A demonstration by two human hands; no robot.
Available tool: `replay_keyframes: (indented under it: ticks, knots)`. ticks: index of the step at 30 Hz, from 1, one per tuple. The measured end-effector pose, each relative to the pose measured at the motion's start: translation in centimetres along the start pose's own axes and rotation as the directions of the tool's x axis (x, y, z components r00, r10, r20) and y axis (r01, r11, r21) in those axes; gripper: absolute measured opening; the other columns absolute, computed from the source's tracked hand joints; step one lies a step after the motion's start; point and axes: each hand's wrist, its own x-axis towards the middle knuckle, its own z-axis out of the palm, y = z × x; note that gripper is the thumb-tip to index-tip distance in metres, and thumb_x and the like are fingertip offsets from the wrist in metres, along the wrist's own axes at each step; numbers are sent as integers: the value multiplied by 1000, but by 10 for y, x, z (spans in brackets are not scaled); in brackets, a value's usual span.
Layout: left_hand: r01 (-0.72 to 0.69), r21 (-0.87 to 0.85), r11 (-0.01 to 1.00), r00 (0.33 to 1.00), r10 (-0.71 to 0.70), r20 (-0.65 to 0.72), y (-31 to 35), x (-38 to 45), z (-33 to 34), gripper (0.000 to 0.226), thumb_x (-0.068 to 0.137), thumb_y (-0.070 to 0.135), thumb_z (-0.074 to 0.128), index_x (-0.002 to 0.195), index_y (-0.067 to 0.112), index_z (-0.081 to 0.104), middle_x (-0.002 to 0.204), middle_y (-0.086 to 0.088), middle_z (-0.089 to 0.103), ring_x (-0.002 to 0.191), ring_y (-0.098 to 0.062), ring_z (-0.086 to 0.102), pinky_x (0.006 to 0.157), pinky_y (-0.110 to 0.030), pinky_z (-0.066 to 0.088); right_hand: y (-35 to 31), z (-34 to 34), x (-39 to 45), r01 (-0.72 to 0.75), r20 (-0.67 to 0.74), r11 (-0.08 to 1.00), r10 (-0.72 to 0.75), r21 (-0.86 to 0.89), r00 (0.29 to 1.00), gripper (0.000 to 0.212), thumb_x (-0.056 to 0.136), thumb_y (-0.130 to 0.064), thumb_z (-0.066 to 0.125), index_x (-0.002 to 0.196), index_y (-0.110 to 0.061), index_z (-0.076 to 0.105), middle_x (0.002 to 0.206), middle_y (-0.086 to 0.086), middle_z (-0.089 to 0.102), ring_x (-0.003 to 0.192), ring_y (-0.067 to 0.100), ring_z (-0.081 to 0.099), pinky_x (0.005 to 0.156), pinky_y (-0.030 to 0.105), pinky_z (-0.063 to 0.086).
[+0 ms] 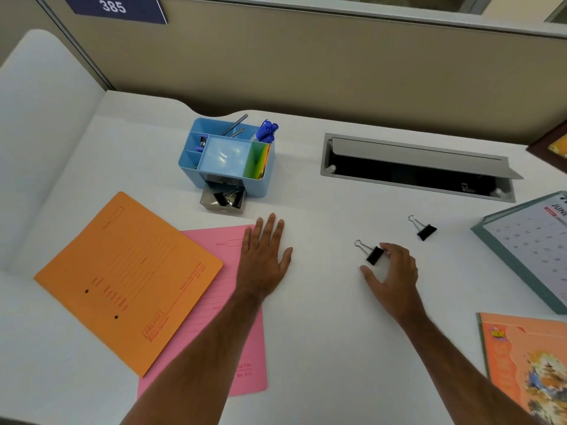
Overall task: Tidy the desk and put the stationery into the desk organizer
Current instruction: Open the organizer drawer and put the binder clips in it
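A light blue desk organizer (225, 156) stands at the back of the white desk, with blue pens (266, 130), pencils and coloured notes in its compartments. Its small drawer (223, 197) is pulled out and holds several black binder clips. My left hand (264, 253) lies flat and open on the desk, partly over the pink folder (228, 332). My right hand (392, 271) has its fingertips on a black binder clip (372, 253) that rests on the desk, thumb apart below it. A second black binder clip (425, 228) lies further right.
An orange folder (122, 280) overlaps the pink one at the left. An open grey cable hatch (417, 167) is sunk into the desk at the back right. A desk calendar (534, 250) and an orange notebook (527, 363) lie at the right edge. A partition wall stands behind.
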Motion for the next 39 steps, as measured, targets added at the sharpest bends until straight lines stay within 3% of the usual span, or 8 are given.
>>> replay_keyframes:
  ticks: [6,10,17,21,25,31,35,39]
  knots:
    - [-3,-14,1000,1000,3,-6,0,1,1,70,106,52,36,167,26,12,176,3,2,162,-22,-2,131,-49,11,-9,-2,1,12,-21,999,-11,45,1000,38,93,-26,72,125,-23,51,123,-4,56,114,24,50,98,38,36]
    - [-5,-15,1000,1000,4,-7,-1,0,3,71,106,53,35,167,26,11,176,3,0,162,-21,-4,131,-49,10,-29,0,7,28,-32,988,-24,151,999,36,95,-25,71,124,-28,50,119,-7,56,109,10,47,99,40,43]
    - [-9,5,1000,1000,9,-12,-2,1,2,71,106,55,33,167,25,13,176,1,1,162,-22,-4,131,-49,8,-124,35,33,207,25,938,-222,278,975,30,96,-33,70,120,-31,53,118,-18,55,106,7,52,91,12,40]
    - [-24,24,999,999,24,21,-2,0,3,72,107,57,26,168,23,8,176,-3,-2,162,-23,-8,131,-51,6,-188,58,52,352,54,883,-386,311,921,22,97,-34,68,115,-28,58,117,-13,60,104,7,54,89,22,48]
    - [-32,6,999,999,32,18,-1,0,1,71,109,56,24,168,21,4,176,-7,0,162,-25,-5,131,-48,1,-236,77,69,348,115,889,-395,297,911,24,95,-45,67,113,-35,56,116,-18,62,101,5,56,79,23,50]
    - [-21,-3,1000,999,21,26,-2,0,2,74,106,64,16,167,21,15,174,-5,17,162,-23,1,130,-50,8,-276,104,89,247,204,905,-330,346,922,35,87,-48,76,111,-35,53,111,-18,65,96,7,60,73,29,53]
    - [-27,-9,1000,1000,27,-9,-3,2,6,72,107,61,34,165,19,20,172,-5,25,162,-23,8,129,-51,17,-288,113,93,267,175,927,-318,264,932,38,83,-53,78,102,-39,48,102,-23,62,89,0,58,62,18,39]
    - [-28,-92,995,990,14,-141,-1,0,7,70,103,55,52,158,17,30,159,-7,45,153,-24,26,122,-55,36,-288,117,86,252,158,943,-289,219,944,37,84,-55,76,103,-37,49,104,-20,66,89,4,63,67,25,48]
